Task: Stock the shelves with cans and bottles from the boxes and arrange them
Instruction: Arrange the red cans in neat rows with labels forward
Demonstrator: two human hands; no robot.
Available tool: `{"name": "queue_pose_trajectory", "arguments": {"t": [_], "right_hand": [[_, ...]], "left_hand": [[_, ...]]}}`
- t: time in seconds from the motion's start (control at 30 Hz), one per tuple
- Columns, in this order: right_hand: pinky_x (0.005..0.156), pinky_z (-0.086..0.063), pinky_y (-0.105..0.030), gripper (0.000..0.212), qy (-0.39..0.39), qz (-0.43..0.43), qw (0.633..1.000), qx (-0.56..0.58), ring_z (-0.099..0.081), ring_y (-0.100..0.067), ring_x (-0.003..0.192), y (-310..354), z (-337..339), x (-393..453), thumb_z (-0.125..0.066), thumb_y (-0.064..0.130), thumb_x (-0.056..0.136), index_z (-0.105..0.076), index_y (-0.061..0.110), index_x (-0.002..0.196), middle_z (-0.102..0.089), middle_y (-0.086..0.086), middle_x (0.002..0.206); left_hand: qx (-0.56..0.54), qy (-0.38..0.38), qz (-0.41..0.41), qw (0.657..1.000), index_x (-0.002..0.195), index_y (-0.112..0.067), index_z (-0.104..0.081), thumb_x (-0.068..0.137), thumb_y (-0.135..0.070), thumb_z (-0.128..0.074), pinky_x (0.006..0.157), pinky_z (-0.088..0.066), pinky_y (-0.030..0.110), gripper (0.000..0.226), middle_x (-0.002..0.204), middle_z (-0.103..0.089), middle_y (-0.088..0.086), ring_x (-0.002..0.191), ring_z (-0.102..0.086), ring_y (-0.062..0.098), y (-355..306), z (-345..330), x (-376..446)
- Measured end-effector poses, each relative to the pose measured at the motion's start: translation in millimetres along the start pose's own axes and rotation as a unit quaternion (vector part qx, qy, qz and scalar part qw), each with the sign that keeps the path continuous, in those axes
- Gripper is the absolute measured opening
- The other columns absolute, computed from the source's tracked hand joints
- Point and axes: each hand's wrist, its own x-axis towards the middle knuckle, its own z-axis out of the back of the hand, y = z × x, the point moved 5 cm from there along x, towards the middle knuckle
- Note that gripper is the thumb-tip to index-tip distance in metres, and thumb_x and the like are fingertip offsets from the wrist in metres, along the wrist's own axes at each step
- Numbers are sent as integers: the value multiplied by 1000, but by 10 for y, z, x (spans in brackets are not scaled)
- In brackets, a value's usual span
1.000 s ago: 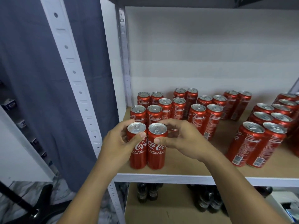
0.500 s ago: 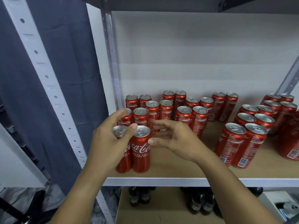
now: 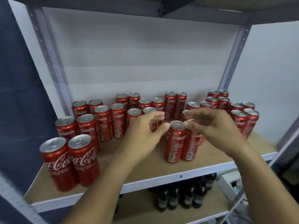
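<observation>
The shelving unit [image 3: 181,176] has grey perforated uprights and a white front rail; its brown board carries all the red cans, standing upright in pairs from the back wall to the front edge. A blue curtain [image 3: 21,94] hangs to the left of the unit. On the lower shelf, dark bottles [image 3: 182,198] stand in a cluster below the rail. The front-left can pair [image 3: 69,160] sits at the board's front edge, labels facing forward. The centre can pair [image 3: 181,143] stands further right, barcodes facing forward, the two cans touching each other. The left hand [image 3: 142,135] is just left of this pair, fingers loosely curved and spread, thumb tip just beside the top rim of the left can; contact cannot be confirmed. The right hand [image 3: 213,125] is above the right can of the pair and hides its top, fingers loosely curved with tips near the left can's rim; no firm grasp is visible.
</observation>
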Motion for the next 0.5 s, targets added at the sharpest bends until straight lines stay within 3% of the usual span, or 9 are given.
{"name": "queue_pose_trajectory", "arguments": {"t": [0.07,0.13,0.23,0.33,0.43,0.5], "right_hand": [[91,-59,-36,33,-36,-2,999,-37,-71,-3,94,-143,155,9,-85,35,76,-76,26,107,-76,13,98],[90,-57,-33,41,-56,-7,993,-103,-68,-2,95,-259,237,30,-83,45,77,-75,25,112,-75,13,100],[78,-47,-20,54,-23,-22,982,-187,-62,-3,91,-338,235,53,-79,51,79,-69,19,122,-70,11,101],[61,-47,-15,41,3,-18,980,-199,-62,1,76,-355,154,64,-78,50,81,-71,19,107,-68,13,85],[55,-46,-15,27,1,0,984,-179,-62,3,74,-370,115,97,-79,44,82,-69,23,95,-67,11,78],[60,-47,-16,25,25,1,984,-175,-64,1,75,-387,128,127,-78,45,83,-66,27,97,-67,12,85]], "left_hand": [[23,13,-6,1000,133,-28,-66,90,-41,-76,107,-51,35,46,125,-70,-17,118,-62,-4,-31,-216,95],[47,18,1,999,135,-27,-64,85,-50,-78,107,-51,35,56,130,-68,-14,120,-61,0,-26,-386,163],[86,16,18,996,125,-30,-68,78,-58,-80,102,-53,36,56,123,-70,-14,116,-63,5,23,-535,203],[75,11,14,997,106,-34,-73,77,-49,-84,90,-57,37,34,101,-73,-19,100,-67,1,80,-580,216],[66,24,11,997,107,-34,-74,79,-43,-85,93,-58,34,31,102,-73,-23,101,-67,-3,114,-558,257],[54,69,16,996,106,-41,-72,82,-37,-84,96,-55,26,28,104,-71,-30,103,-65,-9,123,-540,293]]}}
